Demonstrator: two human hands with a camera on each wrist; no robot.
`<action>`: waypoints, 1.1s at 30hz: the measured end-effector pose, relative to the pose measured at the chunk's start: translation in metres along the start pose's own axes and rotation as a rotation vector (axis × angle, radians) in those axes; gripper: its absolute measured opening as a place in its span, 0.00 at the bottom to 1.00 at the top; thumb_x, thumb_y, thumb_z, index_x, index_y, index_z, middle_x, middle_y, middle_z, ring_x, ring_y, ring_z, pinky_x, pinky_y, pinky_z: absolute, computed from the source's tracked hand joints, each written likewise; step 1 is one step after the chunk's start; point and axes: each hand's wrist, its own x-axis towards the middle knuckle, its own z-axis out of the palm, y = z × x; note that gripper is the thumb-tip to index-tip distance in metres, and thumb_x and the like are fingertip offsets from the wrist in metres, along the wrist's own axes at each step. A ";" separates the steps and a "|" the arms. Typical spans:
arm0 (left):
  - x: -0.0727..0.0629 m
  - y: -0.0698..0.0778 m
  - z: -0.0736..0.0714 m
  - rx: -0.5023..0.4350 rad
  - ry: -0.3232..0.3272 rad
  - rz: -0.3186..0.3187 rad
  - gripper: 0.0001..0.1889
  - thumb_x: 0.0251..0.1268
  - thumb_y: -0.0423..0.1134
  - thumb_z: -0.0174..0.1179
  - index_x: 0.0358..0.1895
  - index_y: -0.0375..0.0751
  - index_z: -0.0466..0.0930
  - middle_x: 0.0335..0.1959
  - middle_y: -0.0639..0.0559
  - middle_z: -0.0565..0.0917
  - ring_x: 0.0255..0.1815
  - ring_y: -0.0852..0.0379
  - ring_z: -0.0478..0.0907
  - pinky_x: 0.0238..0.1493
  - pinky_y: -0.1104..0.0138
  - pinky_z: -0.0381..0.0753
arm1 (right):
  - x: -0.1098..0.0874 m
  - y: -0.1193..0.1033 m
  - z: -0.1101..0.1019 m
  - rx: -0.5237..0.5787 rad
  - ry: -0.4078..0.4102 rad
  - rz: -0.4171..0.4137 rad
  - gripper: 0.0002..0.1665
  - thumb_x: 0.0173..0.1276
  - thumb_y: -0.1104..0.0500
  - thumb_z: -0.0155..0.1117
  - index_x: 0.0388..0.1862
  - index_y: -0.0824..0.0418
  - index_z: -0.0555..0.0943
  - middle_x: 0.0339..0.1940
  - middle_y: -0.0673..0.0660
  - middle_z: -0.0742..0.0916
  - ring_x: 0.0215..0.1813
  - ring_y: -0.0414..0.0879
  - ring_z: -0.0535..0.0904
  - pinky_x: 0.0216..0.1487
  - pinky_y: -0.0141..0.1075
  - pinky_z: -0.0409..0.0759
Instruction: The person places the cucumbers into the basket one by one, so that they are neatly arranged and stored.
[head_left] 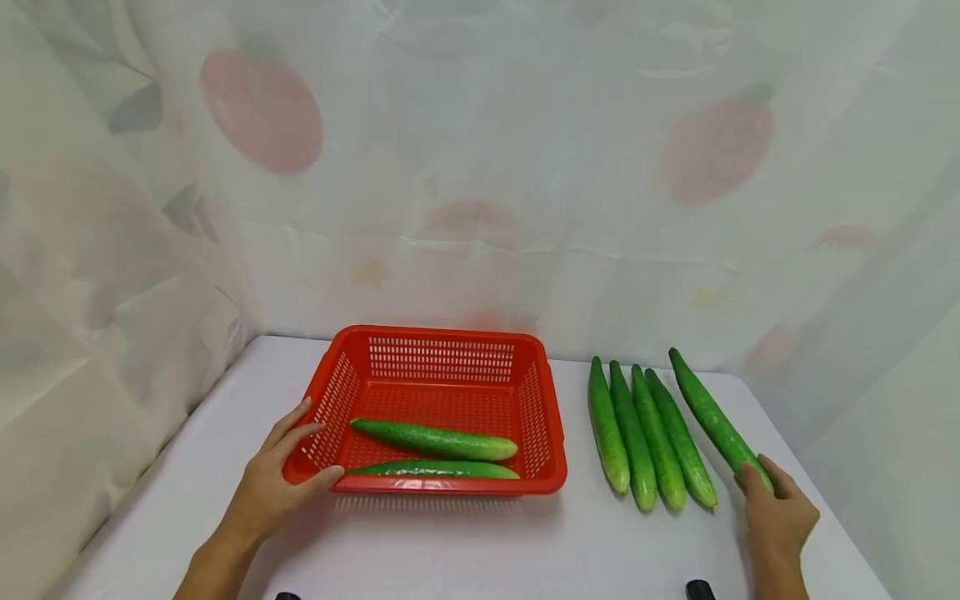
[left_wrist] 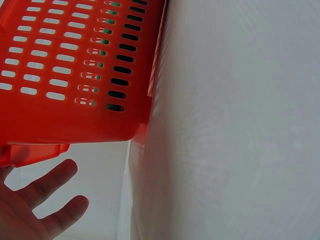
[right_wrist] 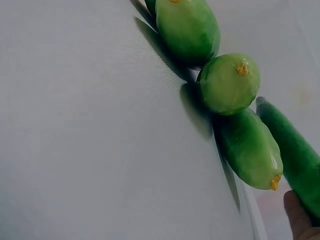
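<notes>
My left hand (head_left: 273,487) rests at the front left corner of a red perforated plastic basket (head_left: 442,485). Its thumb lies on the front rim and the fingers spread along the left side; the left wrist view shows straight fingers (left_wrist: 52,182) just beyond the basket wall. Inside lie two green cucumbers, one across the middle (head_left: 435,440) and one partly hidden behind the front wall (head_left: 435,469). On the right, my right hand (head_left: 780,508) grips the near end of a long cucumber (head_left: 712,417), thumb on its left side. That cucumber (right_wrist: 292,155) also shows in the right wrist view.
Several cucumbers (head_left: 651,433) lie side by side on the white table (head_left: 465,550) between the basket and my right hand. Printed plastic sheeting (head_left: 480,167) hangs behind and at both sides. Two dark objects (head_left: 699,589) poke in at the bottom edge.
</notes>
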 end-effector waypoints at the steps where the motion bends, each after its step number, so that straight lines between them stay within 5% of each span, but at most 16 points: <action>1: 0.000 0.000 0.000 0.001 0.001 0.001 0.29 0.49 0.44 0.75 0.56 0.40 0.77 0.72 0.58 0.61 0.69 0.61 0.57 0.54 0.47 0.65 | -0.001 -0.002 0.001 0.025 -0.005 0.010 0.27 0.65 0.65 0.63 0.63 0.71 0.73 0.51 0.54 0.77 0.57 0.46 0.72 0.39 0.23 0.76; 6: -0.001 -0.001 0.000 -0.003 -0.001 -0.004 0.29 0.49 0.43 0.75 0.56 0.40 0.77 0.72 0.58 0.61 0.69 0.61 0.57 0.54 0.46 0.65 | -0.003 -0.013 0.005 0.051 -0.016 0.042 0.27 0.66 0.67 0.62 0.65 0.69 0.72 0.52 0.52 0.76 0.63 0.50 0.67 0.40 0.24 0.76; 10: -0.001 0.000 0.001 -0.008 -0.001 -0.003 0.29 0.49 0.44 0.75 0.56 0.40 0.77 0.72 0.57 0.61 0.69 0.58 0.58 0.53 0.44 0.66 | -0.007 -0.022 0.006 0.125 -0.030 0.042 0.26 0.64 0.70 0.62 0.62 0.69 0.75 0.51 0.52 0.77 0.57 0.48 0.72 0.41 0.27 0.78; 17: -0.001 0.000 -0.001 0.023 0.014 0.003 0.29 0.49 0.44 0.75 0.55 0.42 0.77 0.72 0.58 0.62 0.69 0.61 0.59 0.55 0.74 0.60 | -0.017 -0.042 0.009 0.159 -0.102 0.029 0.21 0.63 0.70 0.65 0.56 0.65 0.81 0.52 0.55 0.76 0.48 0.40 0.77 0.41 0.30 0.79; 24: -0.001 0.000 -0.001 -0.002 0.007 0.005 0.29 0.49 0.44 0.75 0.55 0.40 0.77 0.72 0.57 0.62 0.69 0.60 0.58 0.52 0.44 0.66 | -0.027 -0.064 0.009 0.201 -0.188 -0.010 0.20 0.60 0.71 0.68 0.53 0.68 0.82 0.47 0.54 0.80 0.43 0.40 0.81 0.40 0.33 0.80; 33: -0.001 -0.001 -0.001 -0.021 0.005 0.015 0.29 0.48 0.43 0.75 0.55 0.39 0.77 0.72 0.57 0.61 0.69 0.59 0.58 0.53 0.42 0.64 | -0.037 -0.084 0.006 0.305 -0.346 -0.076 0.22 0.61 0.73 0.66 0.56 0.73 0.79 0.48 0.54 0.81 0.45 0.42 0.82 0.43 0.35 0.79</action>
